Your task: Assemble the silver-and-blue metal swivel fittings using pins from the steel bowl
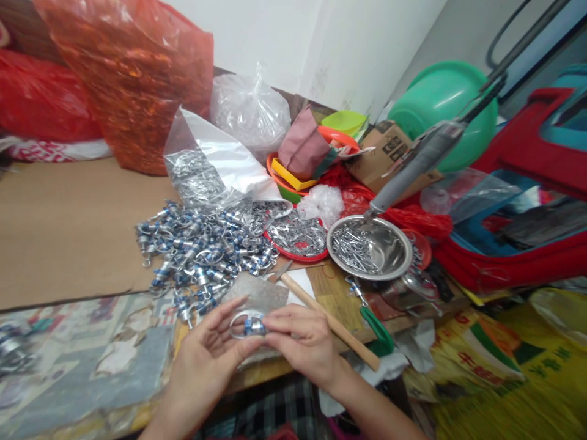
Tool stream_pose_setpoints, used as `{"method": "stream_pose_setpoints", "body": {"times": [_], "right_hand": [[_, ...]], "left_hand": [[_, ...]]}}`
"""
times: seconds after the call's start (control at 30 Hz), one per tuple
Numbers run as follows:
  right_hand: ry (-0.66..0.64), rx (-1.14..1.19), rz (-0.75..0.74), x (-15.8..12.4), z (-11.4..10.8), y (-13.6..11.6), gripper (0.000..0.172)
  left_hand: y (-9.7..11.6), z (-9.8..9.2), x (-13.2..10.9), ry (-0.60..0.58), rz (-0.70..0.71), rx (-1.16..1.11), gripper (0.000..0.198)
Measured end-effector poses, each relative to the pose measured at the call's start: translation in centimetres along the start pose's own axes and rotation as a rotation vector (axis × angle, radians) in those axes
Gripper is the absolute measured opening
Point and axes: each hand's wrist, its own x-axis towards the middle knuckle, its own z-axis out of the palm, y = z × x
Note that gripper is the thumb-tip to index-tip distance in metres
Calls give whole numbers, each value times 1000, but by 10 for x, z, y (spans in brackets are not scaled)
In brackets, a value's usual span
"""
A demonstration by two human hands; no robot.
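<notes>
A small silver-and-blue metal piece with a wire ring (254, 326) is held between my hands above the bench edge. My left hand (215, 345) curls around the ring side, its thumb and fingertips closed on the piece. From the right, my right hand (300, 336) pinches the other end between thumb and fingers. Just behind my hands lies a flat grey metal block (263, 291). A hammer with a wooden handle (332, 321) slants beside my right hand. Further back spreads a big pile of similar silver-and-blue pieces (202, 250).
A red tray (300, 260) holds small metal strips; a steel bowl (339, 269) holds metal pins. A grey-handled lever (413, 165) angles over the bowl. Green-handled pliers (378, 333) lie at the bench's right. Behind stand a clear bag of metal parts (197, 177) and a green basin (444, 110).
</notes>
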Motion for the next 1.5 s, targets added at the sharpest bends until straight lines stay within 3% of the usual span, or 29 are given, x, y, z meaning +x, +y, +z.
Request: {"method": "stream_pose_setpoints", "body": {"times": [0.07,0.17,0.2,0.23,0.37,0.6,0.73,0.83,1.0,1.07,1.3,1.5], "right_hand": [[-115,-92,52,14,-12,11,14],[-109,-613,181,48,-42,47,24],[-170,-854,258,61,-52,61,30],[-202,-921,294,73,-60,75,31],[-357,-989,335,106,-72,116,24],[-401,-908,327,119,-72,134,32],[-271,-809,319,115,-75,123,23],[-216,-699,297,99,-61,92,23],[-451,-178,200,63,-21,32,14],[-475,-140,101,57,-11,21,11],[-304,-211,-248,48,-2,27,19],[-359,-334,-558,34,-6,31,19]], "left_hand": [[-4,1,2,1,-13,-30,61],[-6,1,5,-2,-31,-27,65],[-6,1,5,4,-33,-26,66],[-6,2,6,12,-35,-30,67],[-7,3,8,22,-39,-84,70],[-9,-4,14,26,-86,-101,80],[-10,-5,16,9,-91,-75,80],[-8,-4,14,16,-74,-70,77],[-4,-1,11,-4,-53,-90,75],[-4,-1,10,-25,-48,-100,74],[-4,-1,8,-27,-28,-109,70],[-3,-1,7,-36,-32,-108,72]]}}
